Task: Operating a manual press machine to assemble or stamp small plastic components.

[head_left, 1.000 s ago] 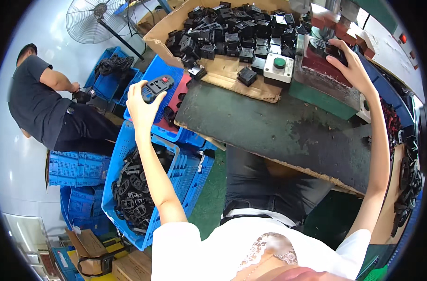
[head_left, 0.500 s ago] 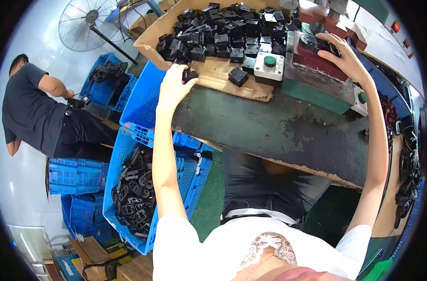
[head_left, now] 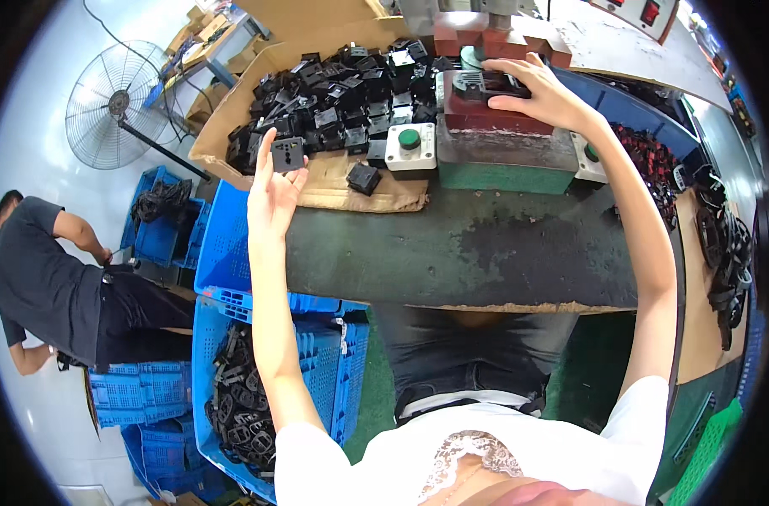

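My left hand holds a small black socket block between its fingers, the face with holes turned up, at the left edge of the cardboard. My right hand reaches over a dark red fixture block on a green-based machine. Its thumb and fingers lie on either side of a black plastic part on that block. Another black block lies alone on the cardboard. A pile of similar black blocks fills the box behind.
Green push buttons in white housings flank the machine base. Left of the bench, a blue crate holds black parts. A person bends near blue crates and a standing fan. Red and black parts lie at the right.
My view has shifted, so the bench appears further left. My left hand has turned, bringing the socket block's holed face up. The right hand stays at the fixture.
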The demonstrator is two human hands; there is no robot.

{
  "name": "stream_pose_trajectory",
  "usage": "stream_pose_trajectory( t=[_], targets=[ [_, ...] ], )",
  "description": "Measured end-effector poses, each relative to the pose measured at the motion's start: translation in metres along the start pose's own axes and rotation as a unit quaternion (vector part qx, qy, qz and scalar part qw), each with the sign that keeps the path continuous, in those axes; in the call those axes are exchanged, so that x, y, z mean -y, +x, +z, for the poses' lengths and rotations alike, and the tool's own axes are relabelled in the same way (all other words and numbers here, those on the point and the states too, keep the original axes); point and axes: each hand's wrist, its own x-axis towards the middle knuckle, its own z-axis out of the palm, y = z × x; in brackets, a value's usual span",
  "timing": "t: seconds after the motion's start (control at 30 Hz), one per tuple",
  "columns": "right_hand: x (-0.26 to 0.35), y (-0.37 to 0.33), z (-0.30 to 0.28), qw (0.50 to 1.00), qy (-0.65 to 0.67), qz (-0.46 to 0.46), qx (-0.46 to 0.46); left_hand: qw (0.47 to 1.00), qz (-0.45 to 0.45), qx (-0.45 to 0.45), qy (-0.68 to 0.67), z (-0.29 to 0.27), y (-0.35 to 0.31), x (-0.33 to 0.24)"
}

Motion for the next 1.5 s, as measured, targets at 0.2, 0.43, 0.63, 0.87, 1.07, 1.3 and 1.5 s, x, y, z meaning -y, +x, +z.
stream_pose_trajectory(
  t=[0.2,0.43,0.63,0.87,1.07,1.3,1.5],
  targets=[
    [-0.003,-0.035,-0.028,0.995,-0.004,-0.061,-0.077,0.997,-0.047,0.061,-0.033,0.037,0.016,0.008],
    [-0.048,-0.123,-0.080,0.983,0.105,0.052,-0.143,0.978,-0.133,0.146,0.072,0.083,0.037,0.014],
    [-0.086,-0.166,-0.067,0.931,0.130,0.261,-0.220,0.960,0.006,0.143,0.240,0.126,0.060,0.033],
    [-0.102,-0.194,-0.055,0.964,0.065,0.245,-0.086,0.933,0.049,0.170,0.313,0.166,0.087,0.050],
    [-0.090,-0.187,-0.046,0.965,-0.031,0.254,-0.055,0.938,0.036,0.175,0.297,0.184,0.093,0.067],
    [-0.079,-0.178,-0.027,0.969,-0.072,0.237,-0.010,0.845,0.142,0.232,0.460,0.188,0.111,0.084],
    [-0.076,-0.172,-0.031,0.970,0.022,0.232,-0.073,0.804,0.140,0.209,0.539,0.189,0.124,0.096]
  ],
)
